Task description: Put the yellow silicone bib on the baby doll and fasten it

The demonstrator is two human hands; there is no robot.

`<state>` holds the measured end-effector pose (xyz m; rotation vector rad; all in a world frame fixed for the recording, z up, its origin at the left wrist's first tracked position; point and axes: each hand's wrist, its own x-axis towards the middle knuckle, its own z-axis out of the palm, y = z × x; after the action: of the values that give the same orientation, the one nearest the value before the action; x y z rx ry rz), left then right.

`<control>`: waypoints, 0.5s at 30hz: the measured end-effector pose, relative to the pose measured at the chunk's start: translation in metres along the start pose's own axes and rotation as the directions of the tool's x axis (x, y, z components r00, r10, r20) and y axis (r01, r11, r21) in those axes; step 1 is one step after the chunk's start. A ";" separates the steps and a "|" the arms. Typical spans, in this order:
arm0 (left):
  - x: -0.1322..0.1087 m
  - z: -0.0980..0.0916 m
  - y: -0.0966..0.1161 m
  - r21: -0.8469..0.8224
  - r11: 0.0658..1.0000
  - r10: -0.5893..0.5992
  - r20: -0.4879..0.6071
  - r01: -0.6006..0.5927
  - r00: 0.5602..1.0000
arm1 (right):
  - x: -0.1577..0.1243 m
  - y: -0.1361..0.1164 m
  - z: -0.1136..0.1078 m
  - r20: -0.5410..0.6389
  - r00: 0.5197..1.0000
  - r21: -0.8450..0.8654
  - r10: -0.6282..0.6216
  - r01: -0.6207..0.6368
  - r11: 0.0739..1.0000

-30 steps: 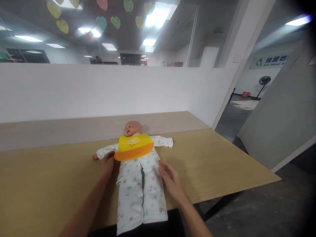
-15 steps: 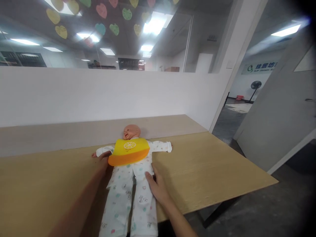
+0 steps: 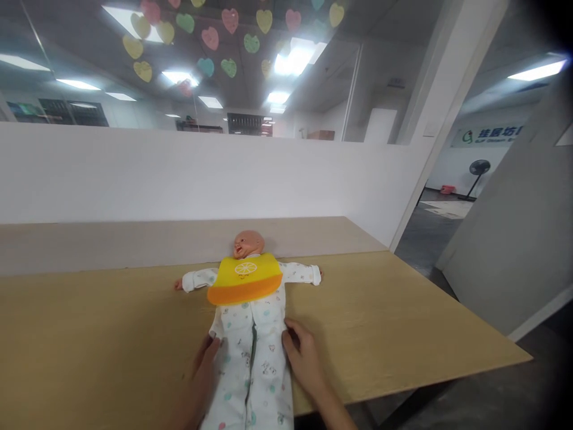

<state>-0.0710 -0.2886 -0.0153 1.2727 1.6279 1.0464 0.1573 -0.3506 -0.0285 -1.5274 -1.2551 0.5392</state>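
A baby doll [image 3: 249, 243] lies face up on the wooden table [image 3: 380, 322], its head toward the wall and its arms spread. It wears white patterned clothes [image 3: 268, 358], and a yellow bib [image 3: 245, 278] with an orange lower pocket covers its chest. My left hand [image 3: 206, 370] is at the clothing's left edge by the hip, its fingers pinched on the cloth. On the other side my right hand [image 3: 304, 355] rests against the trouser edge near the upper leg, fingers curved and apart, with nothing visibly held.
Behind the table stands a white wall [image 3: 179, 173] with a glass window above, bearing heart-shaped notes [image 3: 230, 20]. To the right are a doorway, a grey door [image 3: 514, 239], a standing fan [image 3: 480, 168] and a red basin [image 3: 447, 189].
My left hand has moved down from the bib's edge to the clothing at the hip. My right hand has shifted slightly outward along the trousers. The view has turned a little left.
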 end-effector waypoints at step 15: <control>0.036 0.000 0.030 0.512 0.085 0.910 0.309 -0.855 0.276 | 0.030 -0.028 0.002 0.124 0.802 -0.595 -0.584 0.531 0.604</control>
<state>-0.0674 -0.2489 0.0090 2.9821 1.0989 1.2656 0.1537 -0.3248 0.0037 -1.5027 -1.8526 -0.3971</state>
